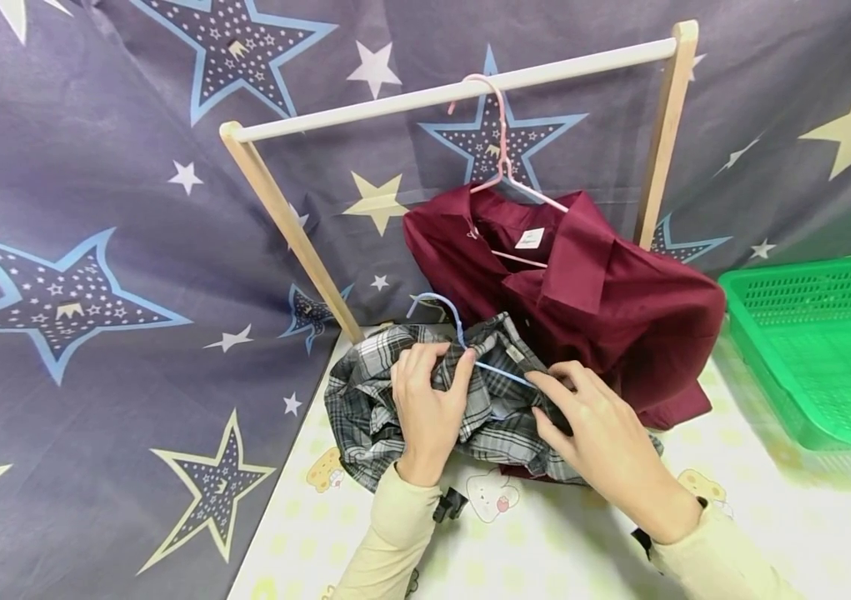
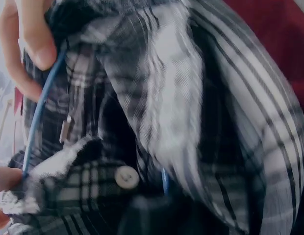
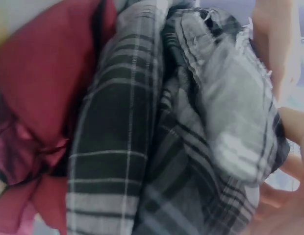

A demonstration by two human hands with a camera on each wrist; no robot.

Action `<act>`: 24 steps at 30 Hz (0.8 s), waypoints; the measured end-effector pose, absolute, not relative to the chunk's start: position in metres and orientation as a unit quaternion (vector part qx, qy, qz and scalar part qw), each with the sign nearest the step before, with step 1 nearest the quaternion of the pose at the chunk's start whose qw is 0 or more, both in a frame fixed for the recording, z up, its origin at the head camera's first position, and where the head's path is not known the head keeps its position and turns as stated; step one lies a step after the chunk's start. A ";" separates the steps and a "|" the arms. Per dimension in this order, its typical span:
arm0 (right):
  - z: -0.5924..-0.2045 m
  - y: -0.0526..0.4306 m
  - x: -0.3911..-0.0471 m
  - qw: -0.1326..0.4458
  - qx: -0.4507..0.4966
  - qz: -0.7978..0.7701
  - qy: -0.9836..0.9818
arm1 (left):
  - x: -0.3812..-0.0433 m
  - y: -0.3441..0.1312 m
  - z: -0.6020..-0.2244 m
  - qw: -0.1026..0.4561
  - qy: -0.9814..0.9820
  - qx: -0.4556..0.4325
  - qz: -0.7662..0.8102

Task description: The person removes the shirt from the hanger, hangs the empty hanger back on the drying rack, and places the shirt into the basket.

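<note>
A grey and black plaid shirt (image 1: 376,387) lies bunched on the table with a blue hanger (image 1: 503,372) partly inside its neck. The hanger's hook sticks up above the collar, and its far shoulder is hidden by cloth. My left hand (image 1: 425,404) pinches the collar and hanger just below the hook. To the right, my right hand (image 1: 605,433) grips the other collar side, fingertips at the hanger's sloping arm. A white button (image 2: 127,177) shows on the plaid front in the left wrist view. Plaid folds (image 3: 113,147) fill the right wrist view.
A maroon shirt (image 1: 638,292) hangs on a pink hanger (image 1: 503,125) from the rack's white rail (image 1: 372,108), right behind the plaid one. Wooden posts (image 1: 293,233) carry the rail. At right stands a green basket (image 1: 770,392). A star-patterned curtain (image 1: 117,400) hangs behind.
</note>
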State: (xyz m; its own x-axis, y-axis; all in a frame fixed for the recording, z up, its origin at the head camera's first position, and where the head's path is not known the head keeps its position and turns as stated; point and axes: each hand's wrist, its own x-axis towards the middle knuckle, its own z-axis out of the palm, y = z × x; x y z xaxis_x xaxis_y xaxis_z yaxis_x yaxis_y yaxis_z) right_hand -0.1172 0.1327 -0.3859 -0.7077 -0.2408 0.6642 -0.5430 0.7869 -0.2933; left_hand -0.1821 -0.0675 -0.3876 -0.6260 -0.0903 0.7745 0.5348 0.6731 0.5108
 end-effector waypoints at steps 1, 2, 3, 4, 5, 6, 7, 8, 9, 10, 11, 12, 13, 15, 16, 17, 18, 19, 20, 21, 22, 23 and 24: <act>-0.388 0.134 -0.117 0.309 0.218 0.241 -0.894 | -0.183 -0.068 -0.388 0.414 -0.817 -0.138 -0.377; -0.390 0.135 -0.117 0.307 0.217 0.241 -0.895 | -0.184 -0.070 -0.388 0.417 -0.816 -0.140 -0.375; -0.392 0.137 -0.117 0.305 0.216 0.241 -0.896 | -0.185 -0.071 -0.388 0.419 -0.816 -0.140 -0.373; -0.393 0.138 -0.117 0.305 0.216 0.243 -0.895 | -0.186 -0.072 -0.389 0.420 -0.816 -0.140 -0.372; -0.395 0.139 -0.117 0.307 0.215 0.243 -0.895 | -0.187 -0.073 -0.389 0.421 -0.815 -0.138 -0.373; -0.396 0.140 -0.117 0.309 0.216 0.244 -0.894 | -0.187 -0.074 -0.389 0.422 -0.815 -0.138 -0.373; -0.398 0.142 -0.117 0.311 0.216 0.243 -0.893 | -0.188 -0.075 -0.390 0.420 -0.815 -0.137 -0.375; -0.399 0.143 -0.117 0.313 0.216 0.242 -0.893 | -0.188 -0.076 -0.390 0.420 -0.815 -0.137 -0.375; -0.399 0.144 -0.117 0.315 0.216 0.241 -0.892 | -0.188 -0.077 -0.390 0.421 -0.815 -0.138 -0.374; -0.400 0.145 -0.117 0.316 0.216 0.240 -0.892 | -0.189 -0.078 -0.390 0.423 -0.815 -0.140 -0.372; -0.400 0.146 -0.116 0.317 0.216 0.240 -0.892 | -0.189 -0.078 -0.390 0.426 -0.815 -0.143 -0.365; -0.400 0.146 -0.116 0.317 0.216 0.241 -0.891 | -0.190 -0.079 -0.390 0.431 -0.816 -0.148 -0.356; -0.400 0.147 -0.116 0.316 0.216 0.244 -0.891 | -0.191 -0.079 -0.390 0.436 -0.816 -0.152 -0.347; -0.401 0.148 -0.115 0.314 0.220 0.249 -0.890 | -0.192 -0.079 -0.390 0.448 -0.817 -0.160 -0.326; -0.401 0.148 -0.114 0.312 0.222 0.251 -0.889 | -0.193 -0.079 -0.390 0.453 -0.817 -0.163 -0.316; -0.401 0.148 -0.114 0.310 0.224 0.254 -0.888 | -0.194 -0.080 -0.390 0.457 -0.817 -0.166 -0.309; -0.401 0.149 -0.113 0.308 0.227 0.256 -0.888 | -0.195 -0.080 -0.390 0.461 -0.817 -0.167 -0.303; -0.400 0.149 -0.113 0.306 0.229 0.257 -0.888 | -0.196 -0.080 -0.390 0.463 -0.817 -0.168 -0.298; -0.400 0.149 -0.113 0.305 0.232 0.257 -0.887 | -0.196 -0.080 -0.390 0.466 -0.818 -0.169 -0.293; -0.400 0.149 -0.112 0.303 0.234 0.259 -0.887 | -0.196 -0.081 -0.390 0.469 -0.818 -0.171 -0.288; -0.399 0.150 -0.112 0.303 0.236 0.261 -0.886 | -0.197 -0.081 -0.390 0.471 -0.818 -0.173 -0.282; -0.399 0.150 -0.111 0.302 0.238 0.263 -0.885 | -0.197 -0.082 -0.390 0.473 -0.819 -0.175 -0.276; -0.398 0.150 -0.111 0.302 0.239 0.265 -0.884 | -0.197 -0.082 -0.390 0.474 -0.819 -0.177 -0.270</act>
